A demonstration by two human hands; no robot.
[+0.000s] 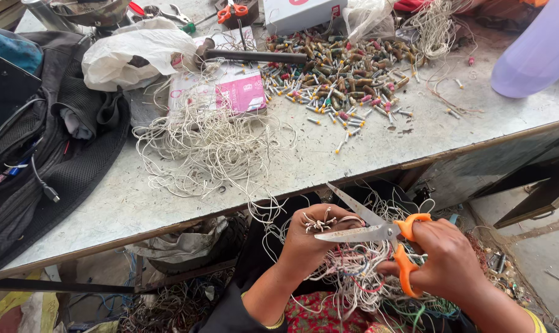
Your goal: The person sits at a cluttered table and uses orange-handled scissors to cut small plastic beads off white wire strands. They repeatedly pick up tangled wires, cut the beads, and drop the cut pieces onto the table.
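Right hand [447,259] gripping scissors [378,233], blades beside left-hand [313,242] wire bundle [321,222].

The backpack [39,135] runs off the left edge; the lilac jug [535,52] is cut off at the top right; the small caps [338,77] blur together.

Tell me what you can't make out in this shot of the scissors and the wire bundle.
All in the head view:
- Left hand: its palm and grip on the wire ends are turned away.
- Right hand: fingers cover most of the orange scissors handles.
- Wire bundle in the lap: single strands too tangled to follow.
- Small capped pieces on the table: too small to identify.
- Lilac container: cut off by the top and right edges.
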